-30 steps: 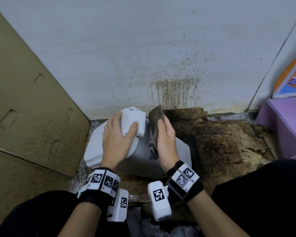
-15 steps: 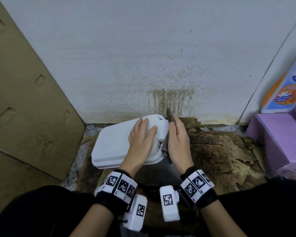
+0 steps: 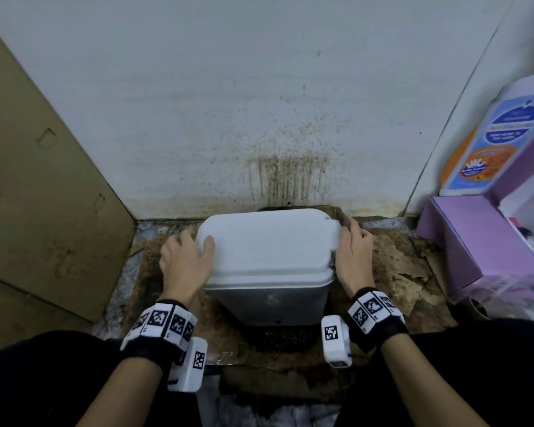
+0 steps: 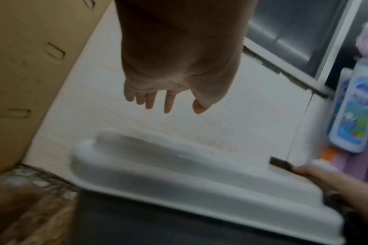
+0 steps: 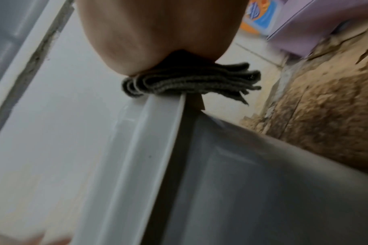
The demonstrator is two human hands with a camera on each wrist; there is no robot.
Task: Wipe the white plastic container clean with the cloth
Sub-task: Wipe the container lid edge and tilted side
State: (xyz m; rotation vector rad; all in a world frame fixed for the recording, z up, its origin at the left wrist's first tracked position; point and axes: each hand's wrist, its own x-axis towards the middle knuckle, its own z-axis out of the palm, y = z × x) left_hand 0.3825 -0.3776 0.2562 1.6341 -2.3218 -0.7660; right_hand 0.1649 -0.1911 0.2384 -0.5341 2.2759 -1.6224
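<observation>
Container (image 3: 265,245) between hands, cloth (image 5: 191,79) at right edge

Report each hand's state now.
Left hand: open, fingers relaxed at the white container.
Right hand: pressing the folded cloth against the container's right side.

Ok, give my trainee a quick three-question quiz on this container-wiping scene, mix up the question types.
1. True or false: the cloth is in the left hand.
2. Which side of the container does the right hand press the cloth against? A) its right edge B) its front wall C) its top centre
3. Fill in: the purple box sits to the container's ____.

Key: 1 false; 2 A; 3 right
</observation>
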